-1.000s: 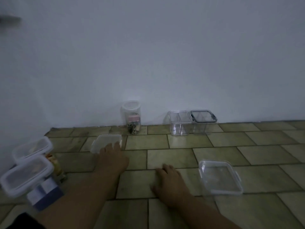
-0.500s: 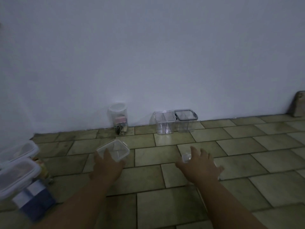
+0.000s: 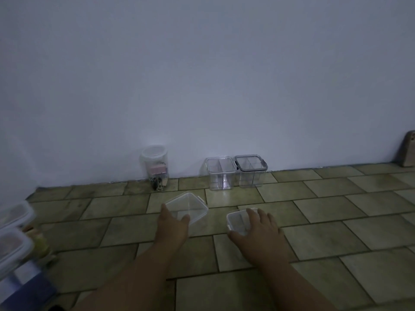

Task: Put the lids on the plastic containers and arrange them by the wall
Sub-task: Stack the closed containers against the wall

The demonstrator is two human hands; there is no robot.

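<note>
We hold a clear lid (image 3: 187, 207) in our left hand (image 3: 171, 225): the fingers (image 3: 186, 218) pinch its near edge, thumb on one side and the rest under or behind it, so the lid tilts up off the floor (image 3: 336, 221) and leans away from us. Our right hand (image 3: 258, 230) lies over a small clear tub (image 3: 238, 222), its fingers (image 3: 261, 215) spread across the tub's top and far side; we cannot tell whether they grip it or only rest on it. The tub sits just right of the left fingers, close enough that we judge the lid is meant for it, and holding the lid by one edge leaves its face free to drop onto the rim. Beyond both sets of fingers, against the wall (image 3: 202, 86), stand two square tubs touching each other, one with a clear rim (image 3: 221, 173) and one with a dark-rimmed lid (image 3: 251, 171); left of them, well apart, a round jar (image 3: 155, 167) with clips inside. These look already placed. Far left of the left fingers, more lidded boxes (image 3: 13, 230) are stacked, blurred. Next, we judge, the lid needs squaring to the tub before pressing down; a skewed press could leave a corner unsealed.
</note>
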